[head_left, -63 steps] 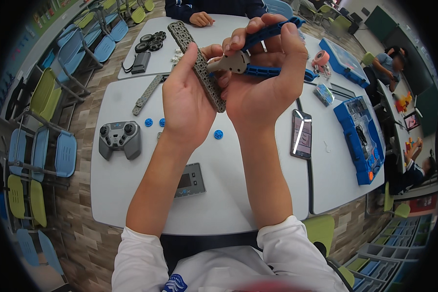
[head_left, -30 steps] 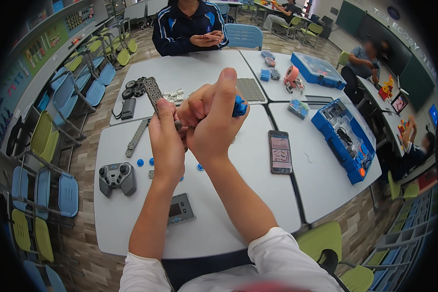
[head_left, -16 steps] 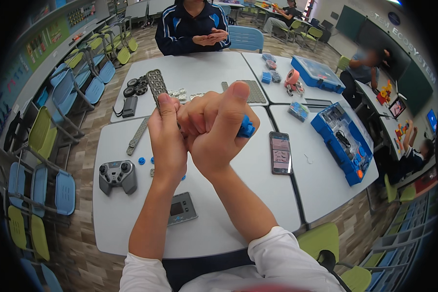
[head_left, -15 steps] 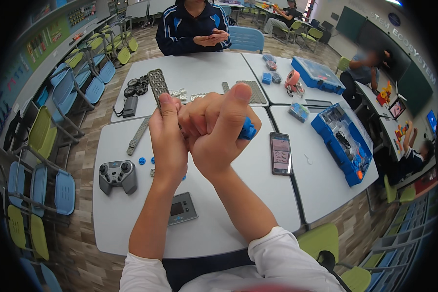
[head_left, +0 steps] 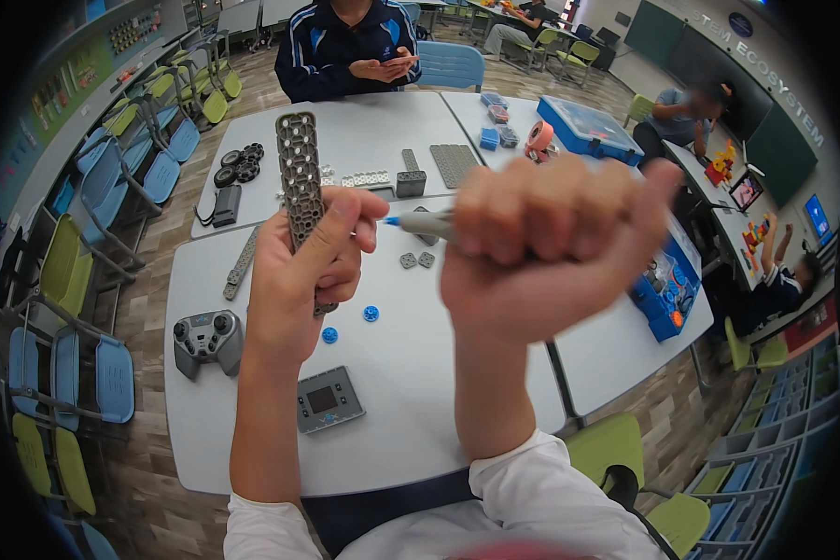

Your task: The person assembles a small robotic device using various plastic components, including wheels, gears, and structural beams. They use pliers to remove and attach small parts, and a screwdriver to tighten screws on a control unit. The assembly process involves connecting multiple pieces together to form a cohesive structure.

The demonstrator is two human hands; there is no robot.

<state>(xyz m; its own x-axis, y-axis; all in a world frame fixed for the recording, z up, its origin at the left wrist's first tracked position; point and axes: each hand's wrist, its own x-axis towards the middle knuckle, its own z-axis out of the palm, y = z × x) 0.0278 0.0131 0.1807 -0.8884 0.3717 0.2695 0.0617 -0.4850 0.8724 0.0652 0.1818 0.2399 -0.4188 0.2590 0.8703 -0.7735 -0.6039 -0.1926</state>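
Observation:
My left hand is closed around a long grey beam full of holes, a building-set part held nearly upright. To its right, my right hand makes a fist, somewhat blurred, around a grey tapered tool with a blue tip. The tip points at the fingertips of my left hand, with a small gap between them. Most of the tool is hidden inside the fist. Below the hands, a small blue round part and another blue round part lie on the white table.
A grey game controller and a grey control unit with a screen lie nearby. Black wheels, grey plates and a blue parts bin surround the hands. Across the table stands a person holding a phone.
My hands have come apart; the right has moved right and turned, bringing the grey tool's blue tip into sight on its left. The fist now covers the phone on the table.

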